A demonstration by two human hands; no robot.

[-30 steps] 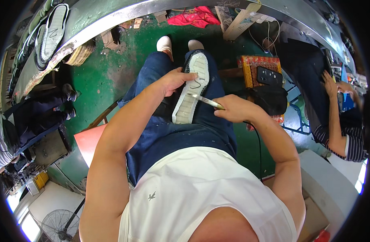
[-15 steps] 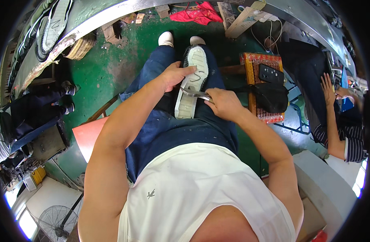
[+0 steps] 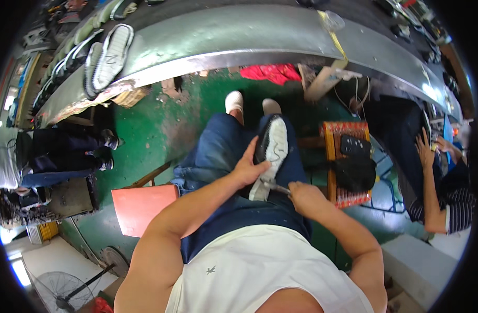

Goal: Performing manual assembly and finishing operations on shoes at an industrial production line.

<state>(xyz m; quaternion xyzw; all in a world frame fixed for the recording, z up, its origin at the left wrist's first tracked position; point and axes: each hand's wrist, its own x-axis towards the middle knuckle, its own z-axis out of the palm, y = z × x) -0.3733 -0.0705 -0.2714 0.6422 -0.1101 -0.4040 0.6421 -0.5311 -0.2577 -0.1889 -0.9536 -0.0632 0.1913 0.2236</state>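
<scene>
A dark shoe with a white sole (image 3: 276, 143) lies sole up across my thighs, its toe pointing away from me. Along its left side, my left hand (image 3: 247, 166) grips it, thumb pressed on the sole and fingers against the upper. My right hand (image 3: 306, 198) is closed round the handle of a metal hammer (image 3: 273, 185). The hammer's head is at the heel half of the sole; whether it touches is too small to tell. A dark squiggly line marks the middle of the sole.
A metal-edged workbench (image 3: 207, 47) runs across the far side, with more white-soled shoes (image 3: 113, 55) at its left. A beaded seat (image 3: 330, 172) to my right bears a phone (image 3: 354, 145) and a black bag (image 3: 355, 175). A pink board (image 3: 144, 208) is left; co-workers sit on both sides.
The view has tilted up, showing more of the bench. My left hand and the hammer stay on the shoe, the hammer still over its heel half.
</scene>
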